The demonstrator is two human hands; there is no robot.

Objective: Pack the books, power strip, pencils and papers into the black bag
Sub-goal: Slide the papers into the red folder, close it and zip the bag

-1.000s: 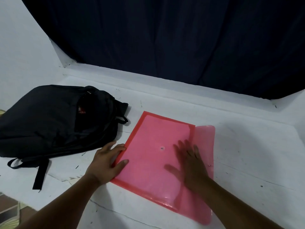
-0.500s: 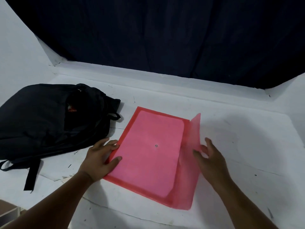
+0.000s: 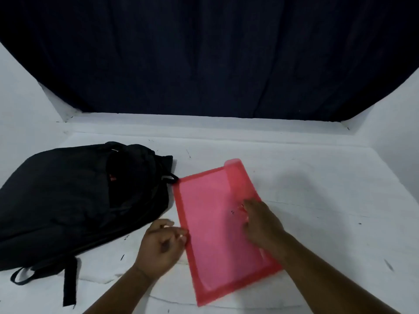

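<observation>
Since the earlier frames the flap of the red folder [image 3: 217, 225] has gone from standing open at the right edge to lying folded over the front, and the folder itself has swung so that its far corner now sits just beside the black bag [image 3: 74, 200]. There is only the head view to go by. In it the right hand [image 3: 260, 225] lies on the folded flap with its fingers fairly straight, pressing down near the small snap [image 3: 232, 212], probably to fasten the folder so the papers inside cannot slide out when it is lifted; it grips nothing. The left hand [image 3: 161, 243] sits at the folder's left edge with fingers curled, thumb and fingertips meeting at the rim, apparently pinching or steadying that edge so the folder does not skid under the other hand's push; whether it truly has the plastic between its fingers I cannot tell for sure. The folder lies flat on the white table [image 3: 317, 189], not yet packed. The bag lies on its side to the left, its top opening turned toward the folder, a red scrap visible inside, which suits sliding the folder straight in. A dark curtain [image 3: 204, 53] hangs behind.
</observation>
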